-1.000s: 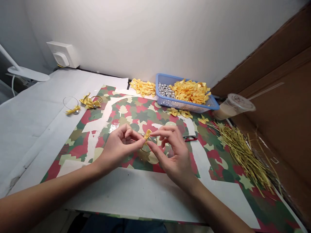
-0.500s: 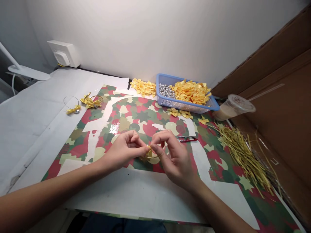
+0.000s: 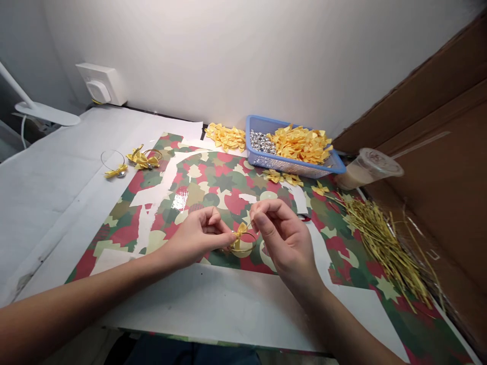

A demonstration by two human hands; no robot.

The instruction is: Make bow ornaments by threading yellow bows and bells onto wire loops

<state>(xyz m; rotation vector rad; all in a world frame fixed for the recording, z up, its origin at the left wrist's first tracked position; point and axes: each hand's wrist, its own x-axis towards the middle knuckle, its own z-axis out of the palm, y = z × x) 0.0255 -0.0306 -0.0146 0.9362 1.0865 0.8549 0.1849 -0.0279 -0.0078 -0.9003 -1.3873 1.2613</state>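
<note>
Between my hands, just above the patterned paper, is a yellow ribbon bow (image 3: 240,231) with a thin gold ring (image 3: 247,249) hanging below it. My left hand (image 3: 201,232) is closed, thumb and index finger pinching the bow's left side. My right hand (image 3: 281,235) is closed in a pinch to the upper right of the bow. A thin gold strand (image 3: 249,225) runs from the bow towards its fingertips; the held end is hidden. A small dark and red tool (image 3: 305,217) pokes out from behind my right hand, mostly covered.
Rings with yellow bows (image 3: 142,158) lie at left. A blue basket (image 3: 297,170) holds silver beads and yellow bows, with a bow pile (image 3: 226,137) beside it. Gold twist ties (image 3: 384,248) and a plastic drink cup (image 3: 367,170) stand at right by cardboard (image 3: 437,147).
My right hand has moved right and slightly up, away from my left fingertips. The bow and ring now show more fully between the hands. My left hand has barely moved.
</note>
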